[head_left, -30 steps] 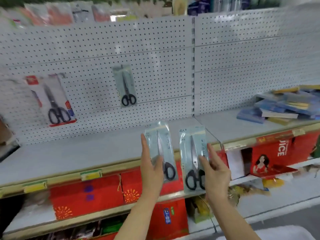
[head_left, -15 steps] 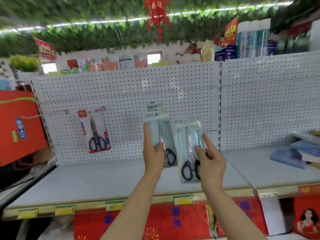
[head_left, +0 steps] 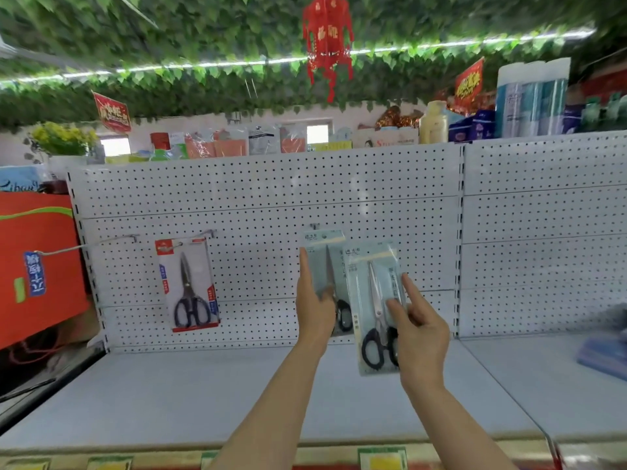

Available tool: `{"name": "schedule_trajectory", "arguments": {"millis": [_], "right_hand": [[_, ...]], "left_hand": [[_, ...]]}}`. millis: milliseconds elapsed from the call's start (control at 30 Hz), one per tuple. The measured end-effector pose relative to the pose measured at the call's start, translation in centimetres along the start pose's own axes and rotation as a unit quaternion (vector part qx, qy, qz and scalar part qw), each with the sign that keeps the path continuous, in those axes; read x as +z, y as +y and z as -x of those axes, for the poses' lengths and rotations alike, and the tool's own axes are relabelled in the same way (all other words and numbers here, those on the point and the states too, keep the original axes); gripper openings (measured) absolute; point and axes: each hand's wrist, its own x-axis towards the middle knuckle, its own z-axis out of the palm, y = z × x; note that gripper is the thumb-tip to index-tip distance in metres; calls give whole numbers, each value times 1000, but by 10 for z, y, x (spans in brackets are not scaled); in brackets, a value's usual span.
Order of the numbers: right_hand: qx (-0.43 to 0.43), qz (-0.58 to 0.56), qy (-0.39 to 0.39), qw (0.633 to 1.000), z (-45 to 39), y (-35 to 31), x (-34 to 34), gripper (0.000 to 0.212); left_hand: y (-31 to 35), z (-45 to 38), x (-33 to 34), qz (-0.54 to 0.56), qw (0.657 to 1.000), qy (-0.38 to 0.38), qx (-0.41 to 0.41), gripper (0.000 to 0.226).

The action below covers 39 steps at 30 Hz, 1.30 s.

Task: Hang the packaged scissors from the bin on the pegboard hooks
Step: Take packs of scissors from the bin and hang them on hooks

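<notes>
- Left hand (head_left: 314,308) grips a pale scissors pack (head_left: 324,262) against the pegboard (head_left: 271,198).
- Right hand (head_left: 422,334) grips a second scissors pack (head_left: 375,300) just beside it.
- Red-carded scissors (head_left: 190,286) hang at the pegboard's left.

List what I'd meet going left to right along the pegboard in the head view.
Red bag → empty hook → red-carded scissors pack → left hand holding a pale blue scissors pack → right hand holding another scissors pack → blue packets.

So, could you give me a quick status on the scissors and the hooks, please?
Left hand holds one pale pack up at the centre hook. Right hand holds a second pack. Red pack already hung. Nothing blocking.
</notes>
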Motion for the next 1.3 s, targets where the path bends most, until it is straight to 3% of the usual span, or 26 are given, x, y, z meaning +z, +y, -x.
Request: {"name": "schedule_trajectory", "arguments": {"millis": [300, 567, 867, 1033, 1300], "right_hand": [[-2, 2, 12, 1000, -11, 18, 31, 48], [-3, 14, -9, 1000, -20, 20, 42, 47], [-11, 2, -34, 999, -18, 17, 52, 47], [-10, -7, -15, 1000, -21, 21, 43, 45], [-12, -21, 0, 1000, -19, 20, 36, 44]], "left_hand": [[-33, -31, 0, -9, 999, -43, 29, 89], [-54, -46, 4, -78, 995, -1, 55, 87], [-52, -46, 6, -78, 992, 7, 95, 72], [-58, -36, 7, -37, 994, 18, 99, 86], [-46, -25, 6, -57, 990, 30, 123, 84]]}}
